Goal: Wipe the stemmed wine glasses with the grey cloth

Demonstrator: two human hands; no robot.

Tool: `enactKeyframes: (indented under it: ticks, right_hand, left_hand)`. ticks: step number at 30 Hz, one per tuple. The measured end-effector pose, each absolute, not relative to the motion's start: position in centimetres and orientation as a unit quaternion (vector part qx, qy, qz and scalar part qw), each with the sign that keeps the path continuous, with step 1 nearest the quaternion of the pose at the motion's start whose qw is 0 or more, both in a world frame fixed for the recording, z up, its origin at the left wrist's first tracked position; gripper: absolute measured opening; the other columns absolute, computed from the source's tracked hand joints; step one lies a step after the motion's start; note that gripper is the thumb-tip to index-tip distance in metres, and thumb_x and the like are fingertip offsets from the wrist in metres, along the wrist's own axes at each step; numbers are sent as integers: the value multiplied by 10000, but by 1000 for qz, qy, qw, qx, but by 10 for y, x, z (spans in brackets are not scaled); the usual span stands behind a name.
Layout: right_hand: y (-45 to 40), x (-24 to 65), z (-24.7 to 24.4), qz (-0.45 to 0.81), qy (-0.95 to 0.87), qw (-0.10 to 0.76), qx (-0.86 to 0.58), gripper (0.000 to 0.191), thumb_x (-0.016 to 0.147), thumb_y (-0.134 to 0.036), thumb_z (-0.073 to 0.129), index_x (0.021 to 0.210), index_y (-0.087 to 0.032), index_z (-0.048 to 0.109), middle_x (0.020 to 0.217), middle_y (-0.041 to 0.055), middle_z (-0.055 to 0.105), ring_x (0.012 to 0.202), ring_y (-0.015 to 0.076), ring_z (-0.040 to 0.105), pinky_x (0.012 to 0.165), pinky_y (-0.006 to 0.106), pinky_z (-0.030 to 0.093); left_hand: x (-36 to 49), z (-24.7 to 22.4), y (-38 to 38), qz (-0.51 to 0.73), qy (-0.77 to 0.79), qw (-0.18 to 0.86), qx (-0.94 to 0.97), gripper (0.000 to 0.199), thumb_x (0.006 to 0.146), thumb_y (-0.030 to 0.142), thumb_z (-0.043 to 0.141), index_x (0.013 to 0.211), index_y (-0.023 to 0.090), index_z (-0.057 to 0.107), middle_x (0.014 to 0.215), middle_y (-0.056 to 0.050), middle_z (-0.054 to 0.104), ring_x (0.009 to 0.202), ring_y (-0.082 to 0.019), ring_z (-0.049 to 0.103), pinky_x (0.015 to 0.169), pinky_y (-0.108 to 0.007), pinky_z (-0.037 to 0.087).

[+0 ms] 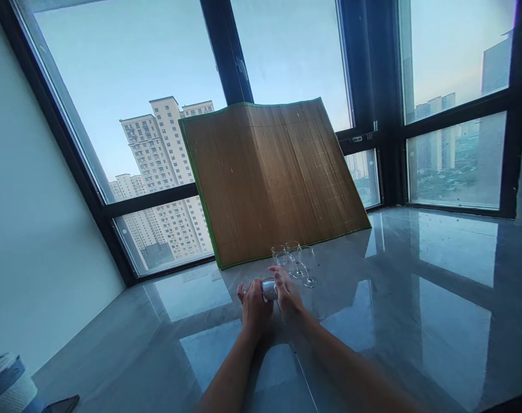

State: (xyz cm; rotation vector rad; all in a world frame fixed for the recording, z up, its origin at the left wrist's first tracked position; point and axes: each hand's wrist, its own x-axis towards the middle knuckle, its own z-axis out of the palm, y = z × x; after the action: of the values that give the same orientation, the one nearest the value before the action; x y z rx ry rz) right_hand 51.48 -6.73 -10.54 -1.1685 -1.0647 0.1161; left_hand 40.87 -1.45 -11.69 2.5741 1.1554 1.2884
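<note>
Both hands hold a shiny, clear-silvery glass (269,289) tipped on its side, low over the glossy tiled surface. My left hand (256,299) wraps round its left part. At its right end, my right hand (287,291) closes on it, one finger stretched out to the left. The fingers hide much of the glass, so its full shape does not show. Just beyond my hands stand several clear stemmed glasses, among them a front right wine glass (310,281) and another wine glass (293,246) behind it. My right hand partly covers the group.
A brown woven mat (269,178) with green edging leans on the dark window frame (230,51) behind the glasses. At the lower left are a blue-and-white lidded container (7,384) and a dark flat object (63,404), perhaps a phone. Grey reflective tiles (351,355) spread around.
</note>
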Motion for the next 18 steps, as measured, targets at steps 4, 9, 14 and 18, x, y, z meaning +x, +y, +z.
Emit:
enactKeyframes:
  ticks: [4, 9, 14, 18]
  right_hand:
    - [-68, 517, -104, 87, -480, 696, -527, 566, 1012, -560, 273, 1124, -188, 685, 848, 64, 715, 701, 213, 659, 621, 302, 482]
    - [-78, 512, -96, 34, -510, 660, -551, 494, 1036, -465, 278, 1184, -193, 663, 979, 85, 752, 822, 228, 703, 738, 327, 510]
    - [-82, 504, -94, -33, -544, 606, -580, 432, 1039, -366, 313, 1312, -199, 604, 977, 84, 773, 798, 236, 727, 711, 324, 509]
    - [-82, 502, -93, -66, -550, 582, -596, 420, 1027, -353, 364, 1354, -196, 576, 937, 84, 779, 780, 245, 734, 701, 319, 501]
  left_hand:
    - [410, -115, -17, 402, 380, 59, 831, 107, 837, 161, 565, 930, 200, 601, 853, -43, 729, 909, -251, 700, 1056, -495, 270]
    - [411, -112, -19, 443, 371, 54, 815, 64, 883, 226, 545, 887, 207, 606, 806, -30, 719, 855, -238, 697, 1005, -465, 302]
    - [412, -110, -20, 472, 361, 56, 802, 69, 880, 262, 563, 875, 214, 613, 813, -21, 723, 831, -218, 694, 976, -439, 330]
    - [412, -112, -18, 480, 358, 62, 798, 63, 878, 261, 562, 885, 220, 610, 840, -15, 726, 852, -210, 692, 995, -438, 330]
